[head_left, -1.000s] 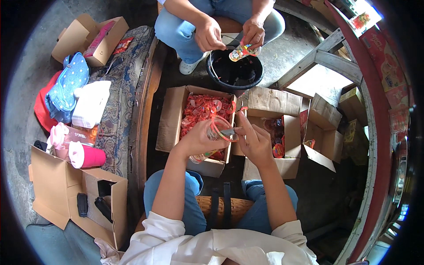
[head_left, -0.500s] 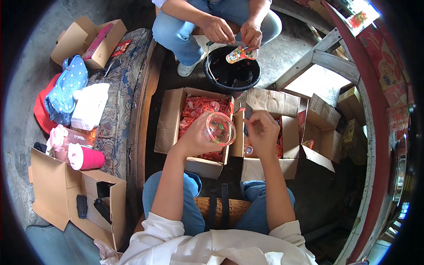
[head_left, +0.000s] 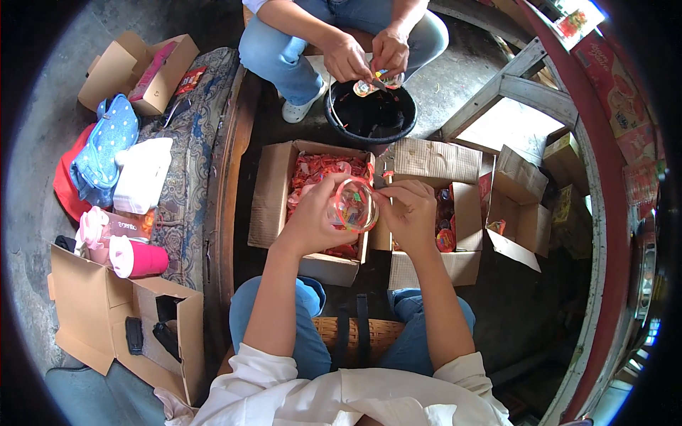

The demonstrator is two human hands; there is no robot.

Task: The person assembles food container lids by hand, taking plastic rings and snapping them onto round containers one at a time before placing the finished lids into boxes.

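My left hand (head_left: 312,219) is wrapped round a clear plastic cup (head_left: 353,206) with a red rim and coloured print. The cup is tilted so its round mouth shows. My right hand (head_left: 408,211) is pinched closed beside it, fingertips at the cup's right rim. The thin dark blade seen in that hand earlier is mostly hidden now. Below the cup stands a cardboard box (head_left: 268,202) full of red plastic scraps (head_left: 330,167). Under my right hand is a second open box (head_left: 437,268), with red-printed cups (head_left: 446,238) inside.
Opposite, a person's hands (head_left: 366,58) hold a printed cup (head_left: 366,86) and a small blade over a black bucket (head_left: 371,117). Another open box (head_left: 522,227) stands at right, near a white wooden frame (head_left: 540,99). At left, a patterned mat (head_left: 199,142) holds bags and a pink tumbler (head_left: 145,257).
My right hand has moved left, bringing its fingertips to the cup's rim. The cup has turned a little in my left hand. The other person's hands and cup have shifted slightly left.
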